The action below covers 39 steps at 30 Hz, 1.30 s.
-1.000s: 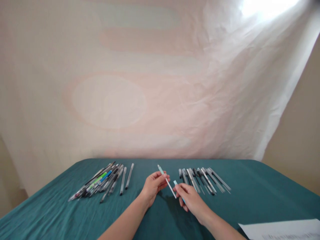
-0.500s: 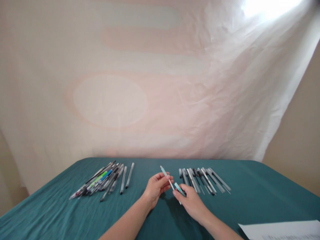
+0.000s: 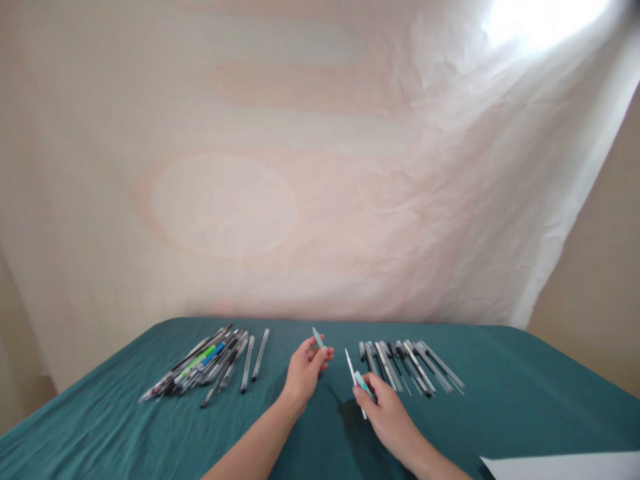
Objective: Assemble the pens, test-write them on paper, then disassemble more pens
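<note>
My left hand (image 3: 304, 370) is closed on a short pale-green pen piece (image 3: 318, 337), held between thumb and fingers with its narrow end pointing up. To its right, my right hand (image 3: 383, 403) pinches a thin white pen refill (image 3: 351, 365), tilted with its tip up and its lower end showing below the thumb. The same hand also grips a teal and white pen barrel (image 3: 363, 382), partly hidden by the fingers. The pen piece and the refill are apart, with a gap between the two hands.
A heap of pens (image 3: 205, 367) lies on the green cloth (image 3: 125, 427) at the left, two clear pens (image 3: 247, 363) beside it. Several pen parts (image 3: 413, 367) lie in a row behind my right hand. A white paper (image 3: 565, 465) is at the front right corner.
The refill has come out of the pale-green pen piece. My left hand has moved left and slightly up with that piece, while the refill stays in my right hand.
</note>
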{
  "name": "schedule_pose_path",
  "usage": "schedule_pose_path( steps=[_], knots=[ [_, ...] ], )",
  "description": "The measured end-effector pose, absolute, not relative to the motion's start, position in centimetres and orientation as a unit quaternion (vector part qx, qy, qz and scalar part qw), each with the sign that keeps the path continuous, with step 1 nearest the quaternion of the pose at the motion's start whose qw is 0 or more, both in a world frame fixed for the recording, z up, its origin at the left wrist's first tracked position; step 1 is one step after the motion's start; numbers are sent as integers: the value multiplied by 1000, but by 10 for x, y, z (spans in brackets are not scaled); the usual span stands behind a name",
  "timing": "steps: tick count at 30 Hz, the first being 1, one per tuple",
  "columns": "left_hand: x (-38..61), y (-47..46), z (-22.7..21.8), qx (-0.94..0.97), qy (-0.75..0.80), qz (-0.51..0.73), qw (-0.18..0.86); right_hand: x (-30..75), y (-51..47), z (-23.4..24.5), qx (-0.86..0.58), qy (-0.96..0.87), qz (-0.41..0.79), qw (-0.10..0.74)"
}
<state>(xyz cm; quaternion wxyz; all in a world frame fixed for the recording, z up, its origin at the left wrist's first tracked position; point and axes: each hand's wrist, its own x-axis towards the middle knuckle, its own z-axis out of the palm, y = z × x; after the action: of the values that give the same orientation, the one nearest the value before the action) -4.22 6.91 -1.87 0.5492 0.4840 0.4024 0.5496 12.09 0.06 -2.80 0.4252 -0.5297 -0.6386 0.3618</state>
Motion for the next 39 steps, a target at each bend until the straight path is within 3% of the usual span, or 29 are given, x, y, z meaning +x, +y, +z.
schedule_pose_path(
  steps=[11,28,32,39],
  knots=[
    [-35,44,-21,777,426,390,249,122,6,-38,-518,-616,357,473],
    [-30,47,-14,701,377,434,422,122,6,-37,-520,-603,377,474],
    [-29,43,-8,712,374,470,363,123,7,-38,-528,-587,381,481],
    [-34,44,-11,794,403,385,242,121,4,-34,-515,-592,383,487]
  ],
)
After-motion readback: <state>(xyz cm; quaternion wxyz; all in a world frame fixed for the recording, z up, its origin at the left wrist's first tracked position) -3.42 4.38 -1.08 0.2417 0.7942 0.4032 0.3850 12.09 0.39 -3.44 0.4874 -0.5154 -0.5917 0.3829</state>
